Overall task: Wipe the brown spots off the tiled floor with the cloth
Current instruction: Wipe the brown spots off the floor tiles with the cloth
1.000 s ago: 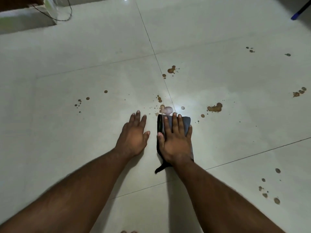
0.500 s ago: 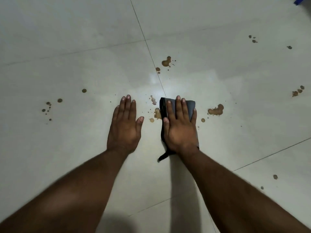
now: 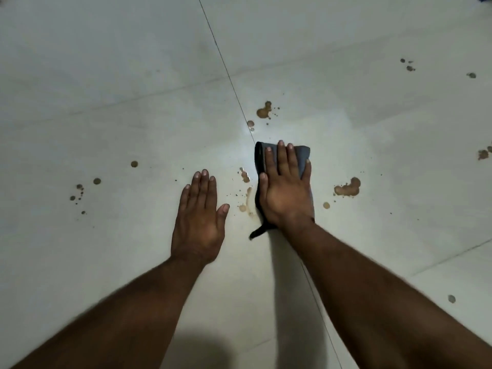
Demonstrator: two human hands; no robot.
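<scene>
Right hand (image 3: pixel 286 190) lies flat on the cloth (image 3: pixel 302 158), fingers straight and slightly spread, palm pressing it to the tiled floor (image 3: pixel 106 115); nothing is pinched or curled round. Left hand (image 3: pixel 199 222) also flat, fingers together and straight, resting on bare tile just beside the right hand, holding nothing; reads as a brace.

Cloth: dark, folded, long axis running away from the person, roughly along the grout line (image 3: pixel 226 67) that passes its left edge. A thin tail of cloth (image 3: pixel 258 231) sticks out near the wrist.

Spots near the grip:
- smeared streak (image 3: pixel 246 202) and pale blot (image 3: pixel 244 175) in the gap between the two hands, touching or nearly touching the cloth's left edge
- splash (image 3: pixel 264 111) with a small drop (image 3: pixel 250 123) ahead of the cloth's far end, near
- large blot (image 3: pixel 347 188) and a drop (image 3: pixel 326 205) to the right of the cloth, apart from it
- scattered drops on the left tile (image 3: pixel 80 193), well apart; more at the far right edge (image 3: pixel 483 154) and far right top (image 3: pixel 408 65)

Judgement: wiping is early, most spots remain. The key relation is that the nearest residue lies directly left of the cloth, across its long axis, so a short sideways sweep toward the left hand would take it; a forward push along the axis would reach the splash ahead. The right hand is nearer to both
</scene>
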